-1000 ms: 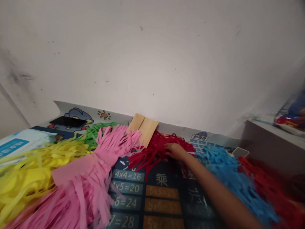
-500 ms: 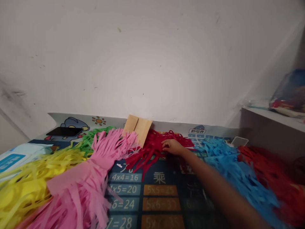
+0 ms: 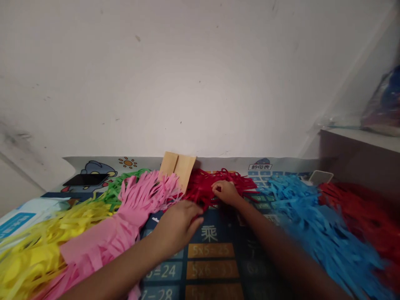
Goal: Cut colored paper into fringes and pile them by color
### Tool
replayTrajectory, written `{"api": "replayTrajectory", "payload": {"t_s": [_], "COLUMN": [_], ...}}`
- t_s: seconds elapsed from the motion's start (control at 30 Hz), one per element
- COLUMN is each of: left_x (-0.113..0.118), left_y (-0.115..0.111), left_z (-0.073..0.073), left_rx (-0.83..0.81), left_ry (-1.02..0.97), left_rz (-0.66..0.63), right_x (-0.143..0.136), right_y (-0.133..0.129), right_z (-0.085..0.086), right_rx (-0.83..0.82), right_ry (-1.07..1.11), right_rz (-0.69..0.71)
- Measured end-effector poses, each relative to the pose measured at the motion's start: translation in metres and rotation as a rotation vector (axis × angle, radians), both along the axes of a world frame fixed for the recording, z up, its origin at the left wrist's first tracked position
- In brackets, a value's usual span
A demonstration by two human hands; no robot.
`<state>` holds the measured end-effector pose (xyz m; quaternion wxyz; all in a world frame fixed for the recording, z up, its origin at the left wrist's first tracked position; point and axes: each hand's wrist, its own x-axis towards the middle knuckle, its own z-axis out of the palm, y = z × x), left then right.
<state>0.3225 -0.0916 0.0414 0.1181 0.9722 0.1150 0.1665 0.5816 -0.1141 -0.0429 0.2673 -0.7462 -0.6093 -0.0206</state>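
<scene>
A bundle of dark red fringed strips (image 3: 200, 189), like crepe paper or thin fabric, lies near the wall in front of me. My right hand (image 3: 226, 192) is at its right part, thumb and fingers pinched together on the strips. At the bundle's near left edge is my left hand (image 3: 179, 223), its fingers curved and the thumb a little apart from them. Some red shows by those fingertips, but no firm hold is visible. Close behind my left hand, a folded tan paper piece (image 3: 186, 168) leans over the red and pink strips.
Pink fringe (image 3: 128, 221), yellow fringe (image 3: 34, 254) and green fringe (image 3: 115, 187) lie left. Blue fringe (image 3: 312, 225) and brighter red fringe (image 3: 359, 221) lie right, beside a box-like shelf (image 3: 359, 158). A phone (image 3: 86, 179) and a packet (image 3: 25, 216) rest at the left.
My left hand has come into view from the lower left, reaching the near edge of the dark red strips. My right hand stays pinched at the bundle. The view has shifted slightly.
</scene>
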Motion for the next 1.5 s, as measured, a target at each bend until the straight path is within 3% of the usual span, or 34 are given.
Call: {"api": "replayTrajectory", "payload": {"t_s": [0.1,0.2,0.27,0.43,0.57,0.73,0.97,1.2,1.37,1.5], "left_x": [0.063,0.109,0.123,0.126,0.124,0.127,0.135,0.144,0.148,0.141], "left_y": [0.017,0.032,0.042,0.064,0.068,0.071,0.095,0.092,0.092,0.080], "left_z": [-0.002,-0.014,-0.021,-0.024,-0.024,-0.026,-0.018,-0.013,0.006,0.022], "left_rx": [0.270,0.320,0.326,0.354,0.331,0.302,0.238,0.315,0.348,0.349], "left_ry": [0.089,0.156,0.188,0.227,0.203,0.170,0.255,0.238,0.174,0.133], "left_rz": [0.091,0.155,0.187,0.228,0.198,0.104,0.010,0.151,0.273,0.314], "right_x": [-0.001,-0.001,0.000,-0.003,-0.016,-0.028,-0.014,-0.038,-0.053,-0.075], "right_y": [-0.003,-0.008,-0.014,-0.030,-0.035,-0.033,-0.042,-0.041,-0.035,-0.034], "right_z": [0.006,0.017,0.023,0.025,0.019,0.016,0.021,0.013,0.011,0.021], "right_rx": [0.064,0.103,0.130,0.207,0.178,0.122,0.088,0.016,-0.034,-0.042], "right_ry": [-0.009,-0.027,-0.033,-0.032,-0.071,-0.176,-0.286,-0.410,-0.432,-0.429], "right_rz": [-0.005,-0.009,-0.030,-0.181,-0.252,-0.282,-0.227,-0.011,-0.025,-0.069]}}
